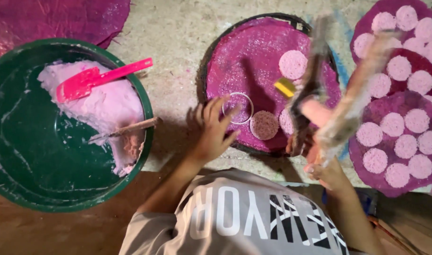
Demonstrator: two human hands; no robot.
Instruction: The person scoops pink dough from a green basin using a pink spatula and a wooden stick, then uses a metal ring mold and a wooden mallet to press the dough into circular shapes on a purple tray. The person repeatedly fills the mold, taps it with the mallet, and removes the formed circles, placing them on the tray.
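Item 1: left hand [211, 130], at 6 o'clock of the frame centre, fingers spread and released, fingertips touching a thin round ring mould [238, 108] that lies flat on the purple cloth.

Item 2: right hand [319, 163], at 5 o'clock, clenched around 2 stick-like tools [341, 89] caked in pale paste; the tools slant up toward 1 o'clock and are blurred.

Item 3: round dark tray [211, 61], at 12 o'clock, covered by a glittering purple cloth [253, 56]. On the cloth: 3 pink discs [293, 64], 1 near 1 o'clock, 2 at its lower edge just beside the ring mould; a small yellow piece [285, 87] near the tools.

Item 4: green basin [17, 160], at 9 o'clock, holding a mound of pale pink paste [107, 108]. A bright pink spatula [98, 78] rests on the paste; a wooden stick [131, 128] lies across it to the basin rim.

Item 5: further purple cloths [390, 106], at 3 o'clock, filled with many pink discs in close rows.

Item 6: grey shirt [244, 217] with white lettering, at 6 o'clock.
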